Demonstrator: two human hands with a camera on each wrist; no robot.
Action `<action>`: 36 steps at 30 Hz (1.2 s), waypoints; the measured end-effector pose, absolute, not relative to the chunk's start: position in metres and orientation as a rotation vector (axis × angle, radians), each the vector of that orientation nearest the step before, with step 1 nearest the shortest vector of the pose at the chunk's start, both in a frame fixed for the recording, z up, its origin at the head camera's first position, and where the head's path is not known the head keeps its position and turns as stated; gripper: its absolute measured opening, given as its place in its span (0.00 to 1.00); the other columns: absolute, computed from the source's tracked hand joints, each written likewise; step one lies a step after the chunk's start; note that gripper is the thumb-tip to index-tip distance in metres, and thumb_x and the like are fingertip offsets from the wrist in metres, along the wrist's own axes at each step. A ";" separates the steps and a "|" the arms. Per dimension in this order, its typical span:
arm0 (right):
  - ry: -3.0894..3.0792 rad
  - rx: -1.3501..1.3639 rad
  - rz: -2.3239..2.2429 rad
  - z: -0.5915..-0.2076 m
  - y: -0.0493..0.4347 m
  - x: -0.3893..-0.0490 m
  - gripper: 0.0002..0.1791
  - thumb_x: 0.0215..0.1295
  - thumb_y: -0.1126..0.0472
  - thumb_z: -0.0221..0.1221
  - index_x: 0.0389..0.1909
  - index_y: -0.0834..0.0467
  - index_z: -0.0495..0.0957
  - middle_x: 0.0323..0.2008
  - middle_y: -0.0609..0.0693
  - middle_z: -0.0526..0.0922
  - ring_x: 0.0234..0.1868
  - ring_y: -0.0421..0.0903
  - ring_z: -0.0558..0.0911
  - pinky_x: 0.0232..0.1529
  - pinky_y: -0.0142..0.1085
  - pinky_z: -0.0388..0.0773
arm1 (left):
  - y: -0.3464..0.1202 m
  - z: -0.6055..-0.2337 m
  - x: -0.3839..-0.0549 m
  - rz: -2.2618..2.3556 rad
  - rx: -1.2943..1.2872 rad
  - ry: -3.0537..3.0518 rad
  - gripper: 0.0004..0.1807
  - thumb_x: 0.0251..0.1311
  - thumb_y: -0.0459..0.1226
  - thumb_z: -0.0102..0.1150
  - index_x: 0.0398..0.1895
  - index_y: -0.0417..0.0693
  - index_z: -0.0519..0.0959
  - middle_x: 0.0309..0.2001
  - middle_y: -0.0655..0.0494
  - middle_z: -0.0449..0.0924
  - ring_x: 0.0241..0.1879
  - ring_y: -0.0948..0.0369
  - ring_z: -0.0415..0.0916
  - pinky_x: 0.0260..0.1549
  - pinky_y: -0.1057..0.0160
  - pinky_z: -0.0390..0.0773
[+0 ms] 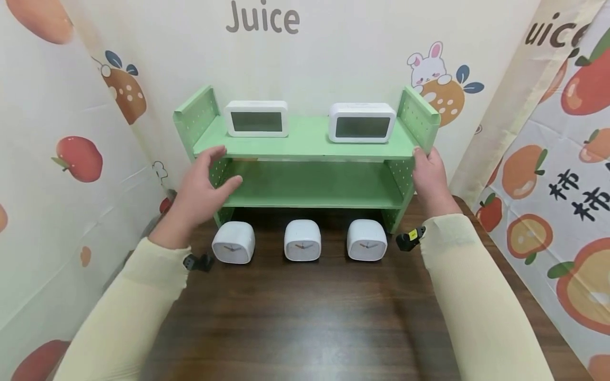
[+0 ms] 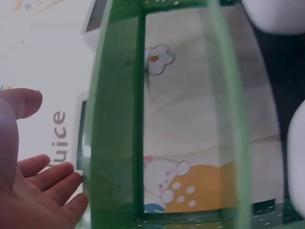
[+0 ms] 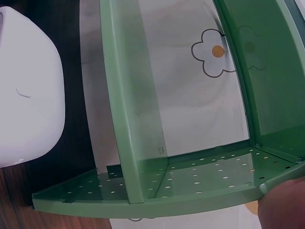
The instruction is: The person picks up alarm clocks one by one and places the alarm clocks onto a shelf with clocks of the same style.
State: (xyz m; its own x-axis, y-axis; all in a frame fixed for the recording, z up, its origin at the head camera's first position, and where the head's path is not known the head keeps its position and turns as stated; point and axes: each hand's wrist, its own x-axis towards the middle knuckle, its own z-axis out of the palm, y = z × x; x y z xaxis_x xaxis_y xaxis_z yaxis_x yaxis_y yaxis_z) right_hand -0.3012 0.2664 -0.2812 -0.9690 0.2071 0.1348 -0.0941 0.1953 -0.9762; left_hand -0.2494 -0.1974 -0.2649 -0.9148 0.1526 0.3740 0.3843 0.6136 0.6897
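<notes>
A green two-tier shelf (image 1: 305, 182) stands against the back curtain, with perforated side panels. On its upper board sit two white digital clocks, the left clock (image 1: 256, 119) and the right clock (image 1: 363, 124), their screens dark. My right hand (image 1: 431, 177) grips the front edge of the shelf's right side panel, thumb on the near face; part of that thumb (image 3: 283, 205) shows in the right wrist view. Near the upper board's left front corner is my left hand (image 1: 202, 188), thumb and fingers spread apart, holding nothing. The left wrist view shows its palm (image 2: 43, 205) beside the shelf.
Three small white analog clocks stand in a row before the shelf on the dark wooden table (image 1: 295, 317): a left one (image 1: 234, 242), a middle one (image 1: 302, 241) and a right one (image 1: 367, 241). Fruit-printed curtains (image 1: 71, 211) enclose the back and sides.
</notes>
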 end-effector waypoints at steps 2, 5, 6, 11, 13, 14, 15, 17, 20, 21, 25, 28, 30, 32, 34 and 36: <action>-2.232 -0.107 1.847 -0.280 0.266 -0.301 0.32 0.83 0.42 0.35 0.80 0.52 0.55 0.72 0.54 0.66 0.72 0.50 0.66 0.74 0.51 0.59 | -0.195 -0.274 -0.244 -1.153 -0.431 -2.570 0.43 0.69 0.48 0.63 0.80 0.43 0.56 0.77 0.45 0.59 0.76 0.48 0.54 0.72 0.39 0.56; -2.241 -0.115 1.843 -0.279 0.266 -0.301 0.32 0.83 0.42 0.35 0.80 0.51 0.54 0.73 0.54 0.65 0.72 0.49 0.65 0.74 0.52 0.58 | -0.195 -0.288 -0.237 -1.140 -0.406 -2.573 0.43 0.69 0.50 0.63 0.80 0.44 0.56 0.77 0.46 0.58 0.76 0.46 0.54 0.70 0.37 0.58; -2.245 -0.121 1.842 -0.279 0.266 -0.301 0.32 0.83 0.41 0.35 0.81 0.51 0.54 0.73 0.54 0.65 0.72 0.49 0.65 0.74 0.52 0.58 | -0.194 -0.292 -0.236 -1.147 -0.392 -2.575 0.43 0.68 0.50 0.63 0.80 0.45 0.56 0.77 0.46 0.58 0.76 0.47 0.54 0.70 0.37 0.58; -2.242 -0.130 1.847 -0.280 0.268 -0.302 0.33 0.83 0.41 0.35 0.81 0.50 0.54 0.73 0.54 0.65 0.71 0.49 0.66 0.74 0.50 0.59 | -0.194 -0.310 -0.231 -1.189 -0.304 -2.575 0.45 0.68 0.53 0.63 0.80 0.47 0.56 0.77 0.46 0.59 0.75 0.46 0.55 0.69 0.37 0.59; -2.234 -0.121 1.854 -0.281 0.268 -0.302 0.32 0.83 0.41 0.35 0.81 0.50 0.54 0.73 0.54 0.66 0.71 0.49 0.66 0.74 0.50 0.59 | -0.194 -0.317 -0.229 -1.205 -0.253 -2.566 0.45 0.67 0.53 0.64 0.80 0.45 0.56 0.76 0.45 0.59 0.75 0.46 0.56 0.69 0.36 0.59; -2.233 -0.117 1.853 -0.281 0.268 -0.303 0.32 0.83 0.41 0.35 0.81 0.50 0.54 0.73 0.54 0.65 0.71 0.48 0.66 0.74 0.49 0.59 | -0.194 -0.321 -0.229 -1.216 -0.225 -2.556 0.46 0.67 0.53 0.65 0.79 0.44 0.56 0.76 0.44 0.60 0.75 0.46 0.56 0.69 0.37 0.59; -2.234 -0.113 1.852 -0.281 0.268 -0.303 0.32 0.83 0.41 0.35 0.81 0.49 0.54 0.73 0.53 0.65 0.72 0.48 0.65 0.74 0.49 0.59 | -0.194 -0.326 -0.228 -1.227 -0.193 -2.544 0.46 0.66 0.54 0.65 0.79 0.44 0.56 0.76 0.44 0.60 0.75 0.46 0.56 0.70 0.37 0.59; -2.234 -0.113 1.854 -0.282 0.267 -0.303 0.32 0.83 0.41 0.35 0.81 0.49 0.54 0.73 0.53 0.65 0.72 0.48 0.65 0.75 0.50 0.58 | -0.194 -0.337 -0.227 -1.254 -0.130 -2.512 0.48 0.65 0.55 0.66 0.79 0.43 0.56 0.76 0.43 0.58 0.76 0.46 0.55 0.70 0.37 0.59; -2.234 -0.121 1.846 -0.282 0.267 -0.303 0.32 0.83 0.41 0.35 0.81 0.49 0.54 0.74 0.53 0.65 0.73 0.48 0.64 0.75 0.50 0.57 | -0.193 -0.357 -0.224 -1.290 -0.045 -2.456 0.52 0.62 0.57 0.68 0.80 0.44 0.54 0.77 0.43 0.55 0.75 0.47 0.53 0.70 0.37 0.58; -2.232 -0.124 1.847 -0.282 0.267 -0.303 0.32 0.83 0.41 0.35 0.81 0.49 0.55 0.74 0.53 0.65 0.73 0.48 0.64 0.75 0.50 0.57 | -0.192 -0.364 -0.223 -1.298 -0.017 -2.439 0.53 0.61 0.57 0.68 0.80 0.44 0.53 0.77 0.44 0.54 0.75 0.47 0.53 0.70 0.37 0.58; -2.222 -0.132 1.853 -0.282 0.267 -0.304 0.32 0.83 0.42 0.35 0.81 0.50 0.55 0.73 0.53 0.65 0.73 0.49 0.64 0.75 0.49 0.57 | -0.187 -0.387 -0.218 -1.333 0.076 -2.359 0.53 0.59 0.51 0.73 0.80 0.43 0.52 0.76 0.43 0.53 0.74 0.49 0.52 0.70 0.39 0.57; -2.215 -0.125 1.855 -0.283 0.267 -0.305 0.32 0.83 0.42 0.36 0.80 0.51 0.55 0.73 0.54 0.65 0.72 0.49 0.64 0.75 0.49 0.57 | -0.185 -0.399 -0.216 -1.374 0.148 -2.329 0.55 0.58 0.47 0.75 0.80 0.43 0.51 0.76 0.43 0.51 0.73 0.49 0.52 0.70 0.40 0.57; -2.212 -0.121 1.852 -0.283 0.267 -0.305 0.32 0.83 0.42 0.36 0.80 0.51 0.55 0.73 0.54 0.65 0.72 0.48 0.65 0.75 0.48 0.57 | -0.184 -0.403 -0.214 -1.418 0.198 -2.323 0.56 0.57 0.47 0.76 0.80 0.42 0.49 0.77 0.42 0.49 0.73 0.48 0.51 0.70 0.40 0.58; -2.212 -0.118 1.846 -0.284 0.266 -0.304 0.32 0.83 0.43 0.36 0.80 0.52 0.55 0.73 0.54 0.65 0.72 0.48 0.65 0.75 0.48 0.58 | -0.183 -0.408 -0.214 -1.464 0.246 -2.324 0.58 0.56 0.48 0.76 0.81 0.44 0.47 0.77 0.42 0.48 0.73 0.47 0.51 0.70 0.41 0.58; -2.210 -0.126 1.846 -0.284 0.266 -0.304 0.32 0.83 0.43 0.36 0.80 0.52 0.55 0.73 0.55 0.66 0.71 0.49 0.65 0.74 0.48 0.59 | -0.183 -0.412 -0.214 -1.506 0.282 -2.313 0.60 0.55 0.48 0.77 0.81 0.44 0.46 0.77 0.41 0.47 0.73 0.46 0.51 0.70 0.41 0.58; -2.208 -0.136 1.848 -0.283 0.266 -0.303 0.32 0.83 0.43 0.36 0.80 0.52 0.55 0.73 0.55 0.66 0.71 0.49 0.65 0.74 0.49 0.59 | -0.183 -0.418 -0.215 -1.542 0.304 -2.305 0.61 0.55 0.49 0.78 0.81 0.45 0.45 0.78 0.41 0.46 0.73 0.45 0.51 0.70 0.41 0.58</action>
